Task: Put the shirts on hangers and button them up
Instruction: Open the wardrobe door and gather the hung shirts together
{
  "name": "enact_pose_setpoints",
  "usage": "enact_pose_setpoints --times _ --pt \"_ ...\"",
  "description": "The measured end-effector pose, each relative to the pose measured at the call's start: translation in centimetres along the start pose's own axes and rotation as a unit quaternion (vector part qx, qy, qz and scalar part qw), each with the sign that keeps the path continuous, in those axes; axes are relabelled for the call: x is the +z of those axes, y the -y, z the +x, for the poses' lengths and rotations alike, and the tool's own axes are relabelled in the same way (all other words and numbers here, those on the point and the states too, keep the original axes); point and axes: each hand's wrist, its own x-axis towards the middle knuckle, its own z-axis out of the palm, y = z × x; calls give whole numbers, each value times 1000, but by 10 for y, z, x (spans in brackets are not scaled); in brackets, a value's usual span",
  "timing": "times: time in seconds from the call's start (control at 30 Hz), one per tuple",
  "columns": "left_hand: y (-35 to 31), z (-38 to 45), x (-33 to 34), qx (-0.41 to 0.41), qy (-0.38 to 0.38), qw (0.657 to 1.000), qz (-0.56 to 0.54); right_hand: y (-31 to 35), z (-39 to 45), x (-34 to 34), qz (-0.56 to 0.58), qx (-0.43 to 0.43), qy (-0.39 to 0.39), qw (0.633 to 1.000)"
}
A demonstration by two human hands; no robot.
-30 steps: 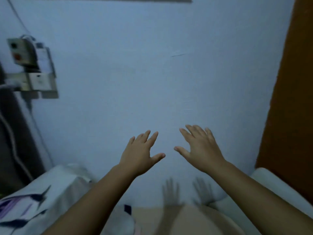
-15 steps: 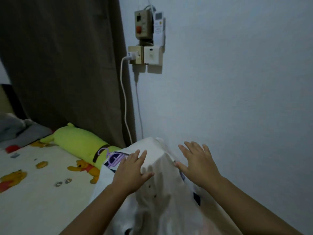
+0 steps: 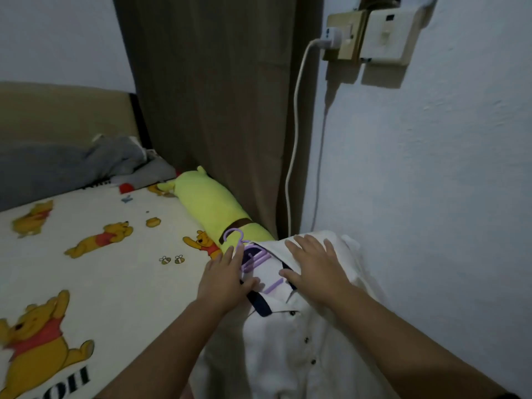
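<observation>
Head view: hands flat on shirt

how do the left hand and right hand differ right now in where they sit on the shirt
The left hand lies at the purple hanger by the collar opening, on the side nearer the bed; the right hand lies flat on the white shirt shoulder, nearer the wall. The left hand's fingertips reach the hanger; the right hand touches cloth only. Both have straight fingers, palms down.
</observation>
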Motion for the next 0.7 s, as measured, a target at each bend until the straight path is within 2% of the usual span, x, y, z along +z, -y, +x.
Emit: enact_pose_setpoints --times 0.3,0.5,0.7 --pt "5 31 23 -37 -18 998 -50 4 55 34 3 -52 -5 999" --pt "7 34 30 -32 -45 994 -93 3 65 50 11 -46 2 999" --pt "0 31 16 -7 -129 983 -134 0 67 40 55 -51 -29 997"
